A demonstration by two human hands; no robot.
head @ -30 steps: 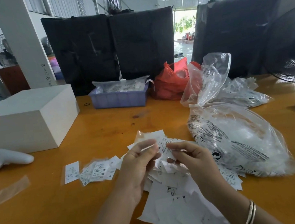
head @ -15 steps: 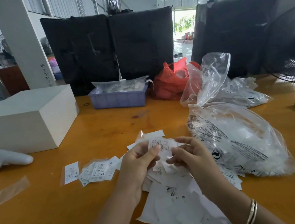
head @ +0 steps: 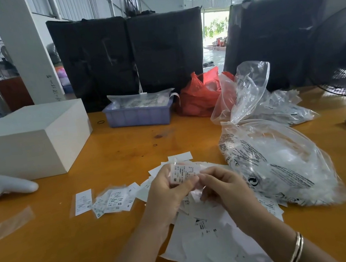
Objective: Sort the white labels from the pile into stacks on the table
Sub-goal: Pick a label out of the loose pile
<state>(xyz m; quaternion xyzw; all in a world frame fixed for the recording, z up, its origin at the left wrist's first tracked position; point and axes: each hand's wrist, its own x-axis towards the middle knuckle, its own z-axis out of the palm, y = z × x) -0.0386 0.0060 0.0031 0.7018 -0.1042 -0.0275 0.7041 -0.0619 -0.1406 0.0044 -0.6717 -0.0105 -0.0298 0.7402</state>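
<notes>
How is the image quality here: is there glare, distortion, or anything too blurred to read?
Head view: the doorway behind is overexposed; wide-angle distortion bends the pillar; the table shows soft sheen; the label gripped by the left hand shows "M", its fine print unreadable.

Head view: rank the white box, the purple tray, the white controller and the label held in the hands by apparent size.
1. white box
2. purple tray, though it sits farther back
3. white controller
4. held label, pinched by the left hand and right hand
</notes>
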